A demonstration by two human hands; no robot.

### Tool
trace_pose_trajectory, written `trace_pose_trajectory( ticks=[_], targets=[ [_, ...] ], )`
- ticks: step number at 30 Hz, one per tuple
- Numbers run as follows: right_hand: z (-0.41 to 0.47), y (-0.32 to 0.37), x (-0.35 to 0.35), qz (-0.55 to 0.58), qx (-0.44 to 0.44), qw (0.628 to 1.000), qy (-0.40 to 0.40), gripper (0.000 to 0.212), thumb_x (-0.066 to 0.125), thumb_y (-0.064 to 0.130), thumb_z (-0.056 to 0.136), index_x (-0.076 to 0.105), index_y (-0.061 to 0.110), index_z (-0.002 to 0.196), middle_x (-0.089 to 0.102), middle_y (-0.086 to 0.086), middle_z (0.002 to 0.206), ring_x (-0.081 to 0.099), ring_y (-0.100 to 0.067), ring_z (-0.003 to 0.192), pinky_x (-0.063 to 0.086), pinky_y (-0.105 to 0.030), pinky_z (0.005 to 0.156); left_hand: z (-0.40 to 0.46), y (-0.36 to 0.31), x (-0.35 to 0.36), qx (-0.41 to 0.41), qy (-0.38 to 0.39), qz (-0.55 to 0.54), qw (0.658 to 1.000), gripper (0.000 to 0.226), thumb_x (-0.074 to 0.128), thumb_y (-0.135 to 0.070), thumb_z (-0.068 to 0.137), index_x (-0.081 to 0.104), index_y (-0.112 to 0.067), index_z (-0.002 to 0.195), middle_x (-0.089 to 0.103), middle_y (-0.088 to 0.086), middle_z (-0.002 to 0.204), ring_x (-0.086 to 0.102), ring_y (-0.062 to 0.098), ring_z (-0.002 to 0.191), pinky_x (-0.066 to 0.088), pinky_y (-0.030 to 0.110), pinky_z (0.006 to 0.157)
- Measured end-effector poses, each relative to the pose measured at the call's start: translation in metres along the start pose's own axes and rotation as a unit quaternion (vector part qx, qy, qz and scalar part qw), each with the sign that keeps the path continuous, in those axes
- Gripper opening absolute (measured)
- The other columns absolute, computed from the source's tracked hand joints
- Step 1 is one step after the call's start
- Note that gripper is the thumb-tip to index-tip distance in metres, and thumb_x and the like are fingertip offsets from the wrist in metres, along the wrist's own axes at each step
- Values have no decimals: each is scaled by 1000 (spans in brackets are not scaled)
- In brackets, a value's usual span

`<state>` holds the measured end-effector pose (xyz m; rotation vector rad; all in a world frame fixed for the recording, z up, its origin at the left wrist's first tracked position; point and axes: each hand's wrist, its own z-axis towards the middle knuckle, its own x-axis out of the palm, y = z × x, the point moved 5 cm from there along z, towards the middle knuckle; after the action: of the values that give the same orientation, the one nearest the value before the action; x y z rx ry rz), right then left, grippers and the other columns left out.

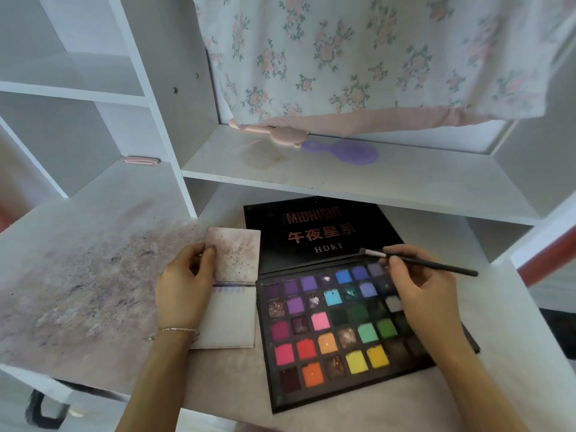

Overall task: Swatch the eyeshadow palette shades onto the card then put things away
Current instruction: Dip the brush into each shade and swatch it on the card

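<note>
Left hand [184,285] pinches card's [232,304] left edge, thumb on top; card lies flat beside open palette [343,325] mid-desk. Right hand [420,294] grips brush [417,261] above palette's far-right pans. Lid reads "MIDNIGHT", "HDKT".

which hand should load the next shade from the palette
Right. The right hand already pinches the brush and hovers over the open palette near its blue and purple pans. The left hand is busy holding the card steady beside the palette.
</note>
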<state>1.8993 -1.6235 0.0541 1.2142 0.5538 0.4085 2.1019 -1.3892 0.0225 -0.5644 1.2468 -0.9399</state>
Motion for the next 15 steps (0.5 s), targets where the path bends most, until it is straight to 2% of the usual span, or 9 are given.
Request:
trace_pose_trajectory(
  ticks=[4, 6, 9, 11, 15],
  targets=[
    [10, -11, -37, -73, 7, 993, -89, 28, 48, 7, 90, 55, 31, 78, 61, 11, 75, 58, 12, 66, 40, 0, 54, -1, 0, 0, 3, 2, -7, 1000, 21, 55, -22, 90, 66, -8, 101, 60, -2, 82, 53, 14, 78, 34, 26, 66],
    [13, -18, -48, -115, 17, 988, -105, 25, 46, 12, 91, 52, 33, 78, 58, 12, 77, 57, 10, 69, 40, -4, 55, -1, -1, 0, 6, 4, -7, 1000, 21, 55, -22, 90, 66, -8, 102, 61, -1, 84, 53, 14, 79, 35, 26, 66],
    [16, -30, -56, -151, 37, 981, -113, 18, 46, 17, 92, 52, 31, 81, 57, 14, 78, 54, 3, 73, 35, -11, 60, -2, -1, 0, 5, 7, -7, 1000, 22, 54, -21, 91, 65, -6, 102, 66, 8, 90, 57, 21, 82, 38, 29, 69],
    [17, -34, -57, -166, 37, 979, -110, 12, 46, 18, 92, 54, 25, 86, 56, 15, 77, 52, 2, 74, 34, -12, 61, -2, -1, 1, 1, 10, -11, 1000, 22, 54, -20, 91, 65, -5, 103, 68, 13, 95, 60, 28, 89, 42, 32, 75],
    [20, -37, -52, -196, 26, 977, -83, 11, 47, 20, 92, 55, 25, 88, 55, 17, 77, 52, 3, 73, 34, -12, 60, -2, -2, 0, 3, 15, -8, 1000, 23, 54, -20, 91, 64, -5, 104, 68, 14, 98, 60, 30, 93, 42, 33, 77]
  ],
)
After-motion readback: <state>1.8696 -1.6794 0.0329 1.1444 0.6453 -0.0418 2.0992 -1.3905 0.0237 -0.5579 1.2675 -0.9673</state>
